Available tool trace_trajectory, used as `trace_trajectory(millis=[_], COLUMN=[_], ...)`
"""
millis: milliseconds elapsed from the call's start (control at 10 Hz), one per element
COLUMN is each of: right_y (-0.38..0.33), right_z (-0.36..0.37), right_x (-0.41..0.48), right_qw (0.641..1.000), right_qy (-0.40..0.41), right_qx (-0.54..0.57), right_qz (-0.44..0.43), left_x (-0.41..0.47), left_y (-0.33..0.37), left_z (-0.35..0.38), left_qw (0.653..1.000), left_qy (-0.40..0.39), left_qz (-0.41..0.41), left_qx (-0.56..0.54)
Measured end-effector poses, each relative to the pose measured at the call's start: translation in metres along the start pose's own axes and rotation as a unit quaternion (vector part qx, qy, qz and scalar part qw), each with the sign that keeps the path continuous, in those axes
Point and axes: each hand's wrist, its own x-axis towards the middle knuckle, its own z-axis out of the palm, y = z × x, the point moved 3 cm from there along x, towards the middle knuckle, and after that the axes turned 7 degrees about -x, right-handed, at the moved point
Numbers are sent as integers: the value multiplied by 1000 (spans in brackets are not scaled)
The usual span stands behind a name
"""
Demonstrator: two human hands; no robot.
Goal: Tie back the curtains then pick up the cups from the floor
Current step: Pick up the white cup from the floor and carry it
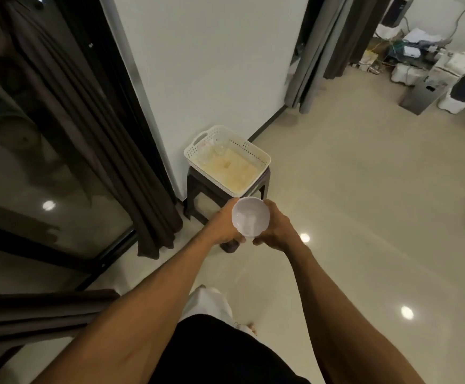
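Holding the white cup (250,217) out in front of you, you have both hands on it: your left hand (224,227) curls round its left side with the thumb tucked under the lower rim, and your right hand (277,228) wraps the right side, fingers bent against the wall of the cup. Its open mouth is turned up toward you, and the pale inside shows only a soft sheen. The cup is off the floor (364,217), in the air just in front of a dark stool (195,189) that stands against the white wall (212,65). On that stool sits a white perforated basket (256,153) with a handle slot at its far end; clear cups (217,149) lie in its far left corner, and the rest of its bottom looks yellowish. To your left the dark curtain (109,162) hangs in folds beside the glass door, reaching the floor near the stool. Any writing on the clutter (419,56) far to the right is too small to read.
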Motion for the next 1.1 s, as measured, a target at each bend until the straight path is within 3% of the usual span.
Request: trace_trajectory(millis=[300, 600, 900, 1100], right_y=[-10, -19, -54, -50], right_z=[-49, -82, -77, -87], right_x=[113, 249, 312, 370], right_qw=[997, 987, 954, 913], right_qy=[-55, -110, -170, -244], right_qx=[-24, -114, -197, -229], right_qz=[-53, -29, -148, -233], left_x=[96, 191, 227, 263], left_y=[20, 27, 19, 32], left_z=[-30, -65, -84, -74], left_qw=[996, 984, 958, 915], left_qy=[68, 116, 196, 275], left_qz=[-31, -100, -160, -225], left_qx=[-50, -93, -135, -192])
